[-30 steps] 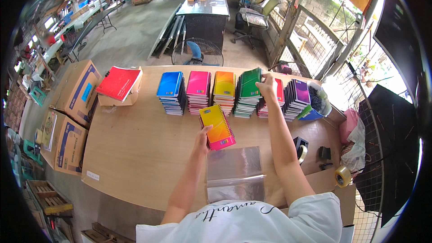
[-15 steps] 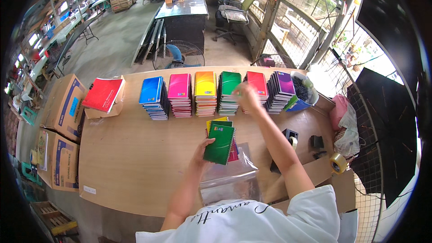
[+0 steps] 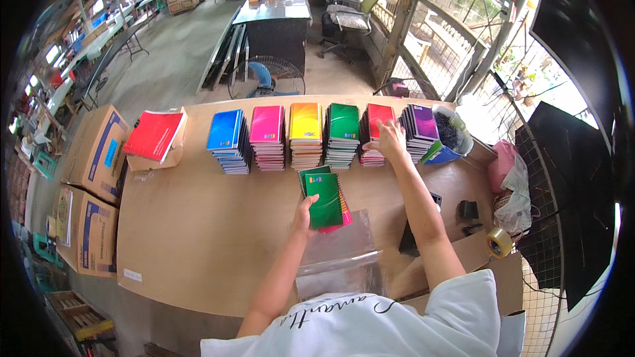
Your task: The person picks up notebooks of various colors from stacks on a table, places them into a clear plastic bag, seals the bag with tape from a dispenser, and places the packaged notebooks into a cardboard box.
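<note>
My left hand (image 3: pixel 303 216) grips a small fanned bundle of spiral notebooks, a green notebook (image 3: pixel 325 201) on top and a pink edge showing beneath. It is held over the table, in front of the stacks. My right hand (image 3: pixel 391 142) is at the red notebook stack (image 3: pixel 377 114), with fingers over the top and the thumb at the near edge. In the same row stand a blue stack (image 3: pixel 225 131), a pink stack (image 3: pixel 267 125), a yellow stack (image 3: pixel 305 122), a green stack (image 3: pixel 343 122) and a purple stack (image 3: pixel 422 122).
Clear plastic sleeves (image 3: pixel 340 271) lie close to my body. Cardboard boxes (image 3: pixel 99 225) and a red book (image 3: pixel 155 133) are at the left. A tape roll (image 3: pixel 499 242), a black tape dispenser (image 3: pixel 410 238) and a bin (image 3: pixel 453 135) stand at the right; a fan (image 3: pixel 264 79) is beyond the table.
My right hand has moved from between the green and red stacks to the right side of the red stack. The bundle in my left hand has shifted slightly up and is held more upright.
</note>
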